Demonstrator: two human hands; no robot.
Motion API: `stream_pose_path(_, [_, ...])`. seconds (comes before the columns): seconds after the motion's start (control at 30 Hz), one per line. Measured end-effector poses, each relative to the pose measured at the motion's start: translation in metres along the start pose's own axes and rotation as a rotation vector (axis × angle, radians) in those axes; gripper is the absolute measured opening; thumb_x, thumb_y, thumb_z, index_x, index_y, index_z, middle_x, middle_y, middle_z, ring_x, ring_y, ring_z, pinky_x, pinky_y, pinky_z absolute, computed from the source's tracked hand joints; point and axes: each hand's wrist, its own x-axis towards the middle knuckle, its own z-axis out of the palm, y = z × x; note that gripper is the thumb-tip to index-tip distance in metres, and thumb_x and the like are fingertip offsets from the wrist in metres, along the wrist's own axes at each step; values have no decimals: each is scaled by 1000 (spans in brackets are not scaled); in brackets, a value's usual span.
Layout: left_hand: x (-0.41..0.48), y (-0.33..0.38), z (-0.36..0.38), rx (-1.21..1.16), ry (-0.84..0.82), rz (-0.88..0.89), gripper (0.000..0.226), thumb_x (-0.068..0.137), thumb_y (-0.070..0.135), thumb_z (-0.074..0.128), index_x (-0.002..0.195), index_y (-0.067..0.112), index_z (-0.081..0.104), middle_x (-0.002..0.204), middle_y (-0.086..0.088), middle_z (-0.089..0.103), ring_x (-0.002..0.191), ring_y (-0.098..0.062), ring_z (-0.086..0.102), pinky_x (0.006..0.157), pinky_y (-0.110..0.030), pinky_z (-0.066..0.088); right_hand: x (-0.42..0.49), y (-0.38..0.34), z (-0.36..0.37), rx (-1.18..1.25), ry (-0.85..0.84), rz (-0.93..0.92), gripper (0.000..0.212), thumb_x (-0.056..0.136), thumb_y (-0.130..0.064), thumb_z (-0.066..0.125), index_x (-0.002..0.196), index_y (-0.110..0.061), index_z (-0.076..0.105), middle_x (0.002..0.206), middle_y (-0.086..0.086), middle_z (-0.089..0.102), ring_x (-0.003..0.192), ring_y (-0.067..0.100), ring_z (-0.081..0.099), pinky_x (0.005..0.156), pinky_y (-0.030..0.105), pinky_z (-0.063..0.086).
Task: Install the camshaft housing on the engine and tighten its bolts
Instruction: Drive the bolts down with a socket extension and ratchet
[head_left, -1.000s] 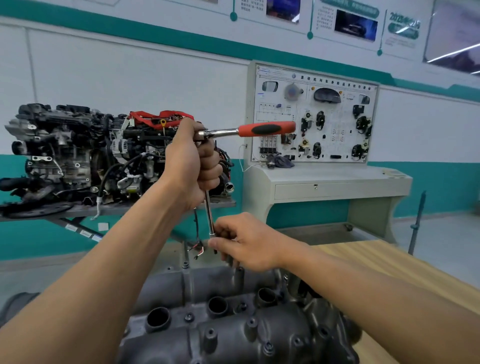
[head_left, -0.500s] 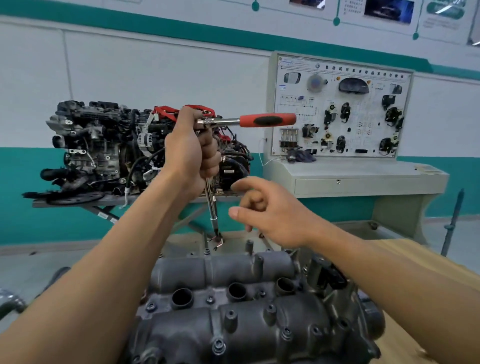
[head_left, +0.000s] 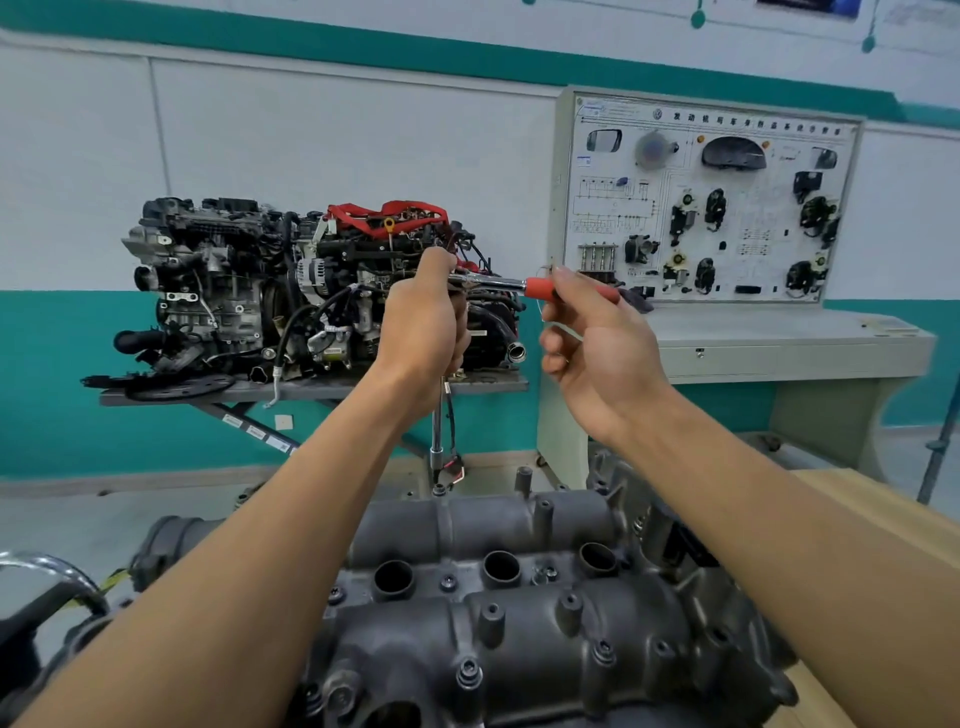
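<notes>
The right hand (head_left: 597, 343) has risen to the stiff red-handled chrome ratchet (head_left: 519, 285), grasp unclear, beside the left hand (head_left: 423, 327) clasping its head; the handle's end likely gives best leverage

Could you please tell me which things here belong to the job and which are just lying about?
Job in hand:
- housing and its bolts
- ratchet with extension
- left hand, gripping the ratchet's head
- right hand, at the red handle

Lying about:
- far engine on its stand
- panel
- wooden table
</notes>
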Motion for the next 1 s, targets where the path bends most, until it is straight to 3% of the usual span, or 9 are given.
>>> stream_pose_path(0.27, [0, -5, -1, -5, 18, -10, 54, 95, 37, 40, 44, 27, 25, 47, 6, 20, 40, -15, 14, 38, -22, 16, 1, 1, -1, -40, -28, -19, 28, 93, -25, 66, 68, -21, 78, 65, -4, 58, 50, 8, 46, 46, 21, 30])
stream_pose_path(0.5, [3, -9, -1, 1, 14, -26, 55, 94, 39, 42, 42, 28, 27, 47, 6, 21, 41, -15, 15, 37, -20, 18, -5, 7, -5, -49, 35, -62, 13, 91, -25, 69, 86, -14, 75, 67, -2, 58, 51, 11, 45, 44, 21, 31])
stream_pose_path(0.6, [7, -10, -2, -11, 10, -48, 54, 95, 41, 43, 45, 27, 28, 48, 6, 21, 41, -15, 14, 38, -20, 16, -18, 12, 3, -118, 98, -263, 12, 91, -17, 70, 95, -6, 72, 62, -4, 61, 49, 11, 46, 42, 19, 37])
stream_pose_path(0.63, [8, -10, -1, -13, 5, -60, 55, 95, 41, 43, 43, 27, 31, 47, 6, 24, 40, -14, 16, 40, -20, 16, -27, 14, 9, -155, 73, -369, 6, 89, -12, 71, 93, -8, 72, 64, -4, 64, 50, 10, 50, 46, 18, 41])
stream_pose_path(0.7, [10, -10, 1, -23, 11, -57, 55, 97, 37, 47, 44, 24, 45, 43, 7, 38, 38, -13, 31, 43, -21, 25, -46, 23, 24, -280, -30, -592, 14, 85, -12, 75, 98, -16, 73, 76, -5, 69, 62, 10, 62, 59, 20, 52])
stream_pose_path(0.77, [8, -12, 3, 82, 1, 29, 36, 100, 20, 49, 66, 28, 56, 42, 14, 53, 40, -2, 50, 45, -19, 39, -60, 31, 40, -404, -117, -727, 27, 81, -20, 77, 107, -19, 71, 84, -6, 71, 72, 14, 69, 67, 28, 59])
stream_pose_path(0.83, [7, -13, 5, 129, -16, 91, 32, 99, 5, 49, 79, 29, 51, 45, 21, 57, 42, 4, 55, 44, -14, 44, -61, 34, 48, -431, -120, -768, 31, 81, -24, 75, 109, -15, 71, 86, -5, 71, 75, 12, 69, 70, 30, 59])
stream_pose_path(0.93, [6, -8, -2, 33, -9, 1, 40, 97, 22, 49, 59, 25, 42, 39, 7, 41, 36, -13, 36, 38, -21, 31, -45, 28, 39, -254, -54, -691, 14, 90, -24, 67, 101, -16, 69, 81, -5, 68, 66, 7, 61, 59, 21, 51])
stream_pose_path(1.0, [7, -8, -6, -61, -46, -90, 50, 96, 38, 40, 49, 26, 28, 43, 5, 22, 39, -15, 15, 39, -19, 16, -26, 26, 25, -50, 91, -452, 16, 97, -23, 56, 96, -9, 65, 71, 1, 63, 53, 11, 50, 45, 19, 38])
